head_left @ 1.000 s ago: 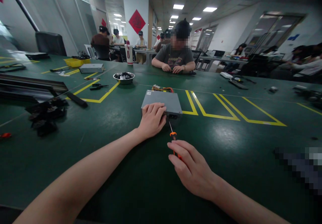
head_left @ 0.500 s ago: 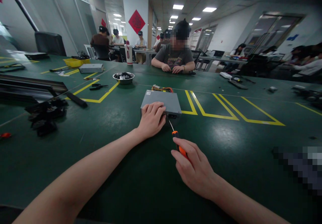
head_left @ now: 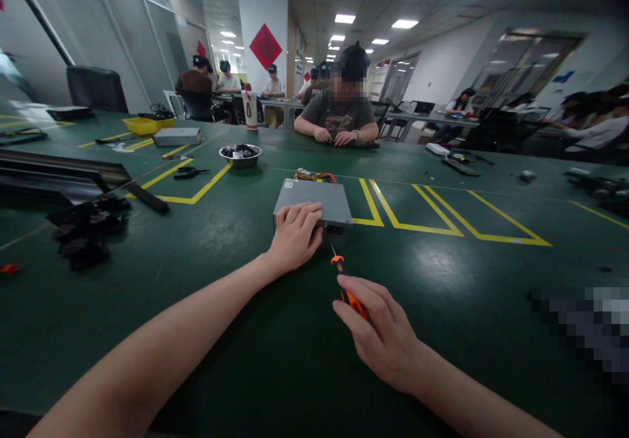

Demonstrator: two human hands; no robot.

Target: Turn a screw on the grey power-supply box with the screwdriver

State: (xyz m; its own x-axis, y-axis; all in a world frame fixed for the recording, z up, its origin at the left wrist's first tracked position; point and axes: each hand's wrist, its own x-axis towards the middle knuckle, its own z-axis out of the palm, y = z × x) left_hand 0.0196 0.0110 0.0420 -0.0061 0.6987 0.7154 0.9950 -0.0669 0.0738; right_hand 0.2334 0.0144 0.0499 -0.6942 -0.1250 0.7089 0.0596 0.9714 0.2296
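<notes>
A grey metal computer power supply (head_left: pixel 324 195) lies flat on the green table, its bundle of coloured cables (head_left: pixel 314 176) at the far side and its socket facing me. My left hand (head_left: pixel 297 231) is wrapped over its near left edge, fingers on the top and the near face. In my right hand (head_left: pixel 381 323) is an orange and black screwdriver (head_left: pixel 352 300), held between thumb and fingers. The screwdriver's shaft points away from me toward the near face, below the socket. Whether its tip touches the case I cannot tell.
A steel bowl (head_left: pixel 240 156) with small dark parts stands beyond, to the left. Black parts (head_left: pixel 81 228) and long dark panels (head_left: pixel 54 176) lie at left, near a yellow tray (head_left: pixel 147 124) and another grey box (head_left: pixel 177 137). A person (head_left: pixel 339 107) sits opposite.
The screwdriver and my right hand have shifted slightly, with the handle a little lower and more tilted to the left. My left hand stays on the power supply.
</notes>
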